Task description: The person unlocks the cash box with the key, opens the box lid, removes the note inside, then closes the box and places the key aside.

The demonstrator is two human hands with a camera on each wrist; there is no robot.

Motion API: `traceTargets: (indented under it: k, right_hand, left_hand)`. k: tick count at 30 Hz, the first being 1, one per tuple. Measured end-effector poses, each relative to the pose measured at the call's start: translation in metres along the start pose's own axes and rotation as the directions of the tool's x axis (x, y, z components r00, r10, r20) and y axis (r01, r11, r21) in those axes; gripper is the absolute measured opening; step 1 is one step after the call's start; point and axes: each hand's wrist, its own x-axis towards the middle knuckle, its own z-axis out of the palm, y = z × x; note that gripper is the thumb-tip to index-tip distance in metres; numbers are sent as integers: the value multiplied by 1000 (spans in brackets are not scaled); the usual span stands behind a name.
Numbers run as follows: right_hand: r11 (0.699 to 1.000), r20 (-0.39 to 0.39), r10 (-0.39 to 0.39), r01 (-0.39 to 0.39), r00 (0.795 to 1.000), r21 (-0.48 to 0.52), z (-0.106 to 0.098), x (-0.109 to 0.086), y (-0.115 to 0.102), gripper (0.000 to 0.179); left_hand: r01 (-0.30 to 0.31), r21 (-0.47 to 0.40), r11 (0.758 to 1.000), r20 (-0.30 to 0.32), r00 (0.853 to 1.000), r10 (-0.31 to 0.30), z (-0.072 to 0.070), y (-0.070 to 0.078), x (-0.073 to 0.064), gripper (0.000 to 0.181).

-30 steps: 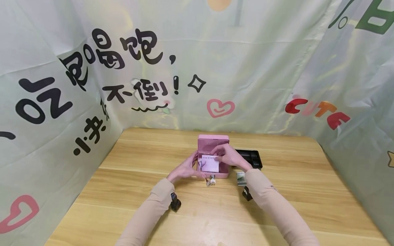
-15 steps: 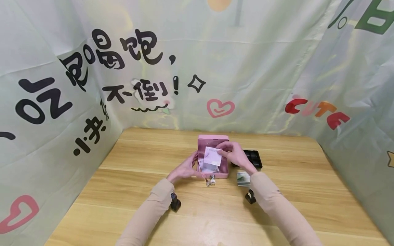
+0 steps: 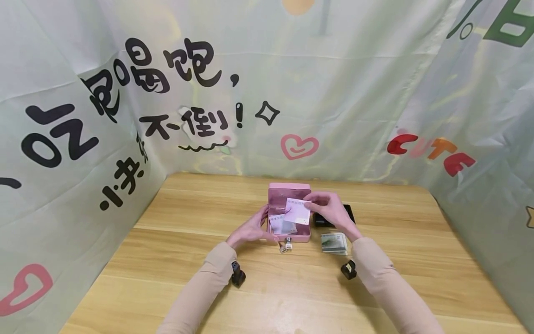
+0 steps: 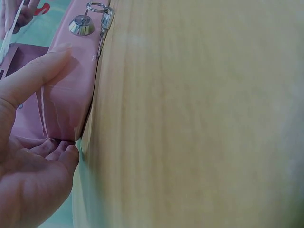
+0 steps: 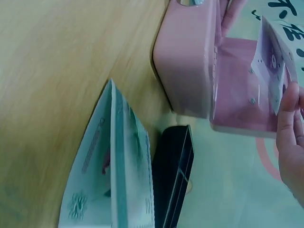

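Observation:
A pink metal cash box stands on the table with its lid raised. My left hand grips its left front corner; in the left wrist view the thumb lies over the front edge and the fingers curl at the side. Between thumb and fingers my right hand pinches a folded purple banknote by its right edge, above the box. More purplish banknotes lie inside the box. Keys hang from the lock on the front.
Folded green banknotes lie on the wooden table to the right of the box. Behind them sits a black compartment tray, partly hidden by my right hand. Printed cloth walls the table at the back and sides.
My right hand has lifted the purple banknote up from inside the box and carried it right, uncovering others beneath. The left hand stays on the box.

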Motion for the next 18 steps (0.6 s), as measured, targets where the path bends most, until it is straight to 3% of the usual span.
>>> traceTargets:
  k: [10, 18]
  right_hand:
    - [995, -52, 9, -3, 999, 104, -20, -15, 14, 32]
    - [996, -49, 52, -48, 997, 81, -41, -30, 20, 37]
  left_hand:
    - [-22, -3, 1000, 11, 1000, 22, -1, 0, -1, 119]
    - [-18, -18, 1000, 14, 1000, 19, -1, 0, 0, 118]
